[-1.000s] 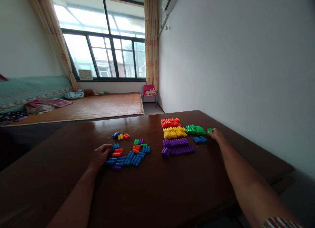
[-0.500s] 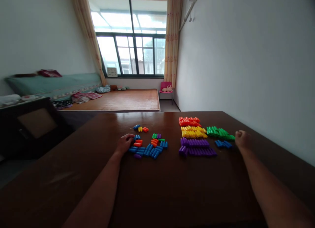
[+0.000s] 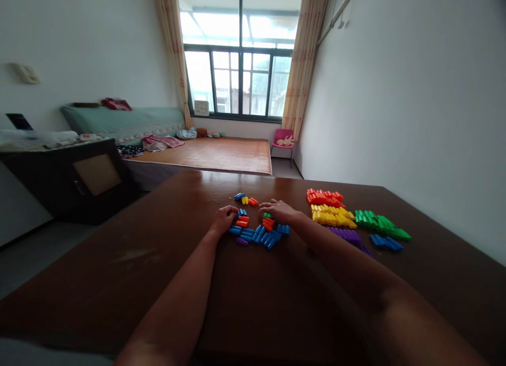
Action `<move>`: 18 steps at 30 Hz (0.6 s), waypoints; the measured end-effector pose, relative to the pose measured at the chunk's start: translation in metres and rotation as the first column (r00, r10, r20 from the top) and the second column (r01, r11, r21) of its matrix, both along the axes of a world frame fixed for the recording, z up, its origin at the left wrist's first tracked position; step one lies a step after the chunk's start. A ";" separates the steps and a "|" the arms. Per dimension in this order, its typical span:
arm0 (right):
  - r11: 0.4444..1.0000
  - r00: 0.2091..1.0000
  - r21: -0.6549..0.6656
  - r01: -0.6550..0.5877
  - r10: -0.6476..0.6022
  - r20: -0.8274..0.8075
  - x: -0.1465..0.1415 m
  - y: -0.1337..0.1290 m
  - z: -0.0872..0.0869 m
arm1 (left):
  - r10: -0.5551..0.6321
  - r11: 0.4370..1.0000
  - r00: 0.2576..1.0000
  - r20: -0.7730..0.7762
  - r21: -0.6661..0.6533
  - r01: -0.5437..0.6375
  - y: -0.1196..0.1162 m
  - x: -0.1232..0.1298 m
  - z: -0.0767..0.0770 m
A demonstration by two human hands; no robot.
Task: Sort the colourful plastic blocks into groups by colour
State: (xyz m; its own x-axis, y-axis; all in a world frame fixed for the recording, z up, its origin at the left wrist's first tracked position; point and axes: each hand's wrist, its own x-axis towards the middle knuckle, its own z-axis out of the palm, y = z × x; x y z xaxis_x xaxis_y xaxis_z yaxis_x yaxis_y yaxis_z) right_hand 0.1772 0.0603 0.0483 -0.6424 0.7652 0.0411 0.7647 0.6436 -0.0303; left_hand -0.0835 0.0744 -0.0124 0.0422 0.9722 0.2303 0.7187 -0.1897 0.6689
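My left hand rests on the table at the left side of a loose cluster, its fingers loosely bent and apart. Its fingertips reach the short blue plastic tubes; whether they touch is unclear. My right hand is over the cluster's upper right, fingers stretched to the left above green tubes, with nothing visible in them. Between and below the hands lie orange tubes, more orange tubes, a curved row of blue tubes and a purple tube.
Sorted rows lie to the right: red-orange tubes, yellow tubes, green tubes, blue tubes and purple tubes, partly behind my right forearm. Beyond the brown table stand a bed and pink chair.
My right hand has moved left from beside the green and blue rows to the cluster, its closed fingers now spread. My left hand stays beside the cluster. The view has turned left.
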 end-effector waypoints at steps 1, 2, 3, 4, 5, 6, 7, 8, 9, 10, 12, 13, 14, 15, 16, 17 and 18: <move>0.999 0.998 -0.024 -0.024 0.025 0.063 -0.005 0.004 0.001 | 0.000 1.000 1.000 -0.003 -0.005 0.000 0.000 0.000 0.000; 0.998 0.993 -0.044 -0.045 0.050 0.110 -0.009 0.008 0.002 | 0.000 1.000 1.000 -0.005 -0.011 0.000 0.000 0.001 0.001; 0.997 0.987 -0.056 -0.057 0.065 0.146 -0.012 0.010 0.004 | 0.002 1.000 1.000 -0.009 -0.018 -0.003 0.000 0.001 0.001; 0.996 0.983 -0.059 -0.060 0.069 0.170 -0.014 0.010 0.006 | 0.007 1.000 1.000 -0.013 -0.025 -0.008 0.001 0.001 0.001; 0.997 0.982 -0.051 -0.054 0.062 0.180 -0.015 0.010 0.008 | 0.014 0.999 1.000 -0.018 -0.031 -0.014 0.001 0.001 0.002; 0.998 0.983 -0.034 -0.045 0.050 0.177 -0.015 0.009 0.010 | 0.020 0.999 1.000 -0.022 -0.036 -0.021 0.001 0.002 0.002; 0.999 0.987 -0.011 -0.032 0.033 0.157 -0.014 0.008 0.012 | 0.024 0.999 0.999 -0.026 -0.040 -0.025 0.001 0.002 0.002; 1.000 0.994 0.019 -0.008 0.005 0.111 -0.011 0.006 0.014 | 0.026 0.999 0.999 -0.030 -0.042 -0.027 0.001 0.001 0.003; 0.998 0.998 0.050 0.026 -0.028 0.048 -0.006 0.003 0.016 | 0.023 0.999 0.999 -0.032 -0.040 -0.024 0.001 0.001 0.003; 0.994 0.998 0.083 0.066 -0.064 -0.016 0.001 0.000 0.017 | 0.015 0.999 0.999 -0.032 -0.036 -0.016 0.001 0.001 0.003; 0.976 0.976 0.135 0.171 -0.149 -0.158 0.022 -0.006 0.021 | -0.010 1.000 0.999 -0.034 -0.026 0.009 0.002 0.000 0.003; 0.962 0.951 0.145 0.232 -0.193 -0.241 0.037 -0.010 0.023 | -0.022 1.000 0.999 -0.036 -0.020 0.021 0.002 -0.001 0.003; 0.945 0.915 0.141 0.294 -0.235 -0.328 0.056 -0.013 0.024 | -0.031 0.999 0.999 -0.039 -0.015 0.031 0.002 -0.002 0.002; 0.926 0.865 0.125 0.355 -0.275 -0.420 0.077 -0.017 0.026 | -0.036 0.999 0.998 -0.044 -0.010 0.035 0.003 -0.004 0.001; 0.902 0.795 0.102 0.420 -0.312 -0.520 0.101 -0.021 0.026 | -0.040 0.999 0.998 -0.048 -0.005 0.040 0.005 -0.005 0.000; 0.871 0.711 0.077 0.486 -0.343 -0.613 0.127 -0.026 0.026 | -0.038 0.999 0.998 -0.050 0.003 0.038 0.007 -0.007 -0.001; 0.830 0.617 0.052 0.556 -0.370 -0.694 0.155 -0.031 0.025 | -0.035 0.999 0.998 -0.050 0.004 0.035 0.009 -0.009 -0.003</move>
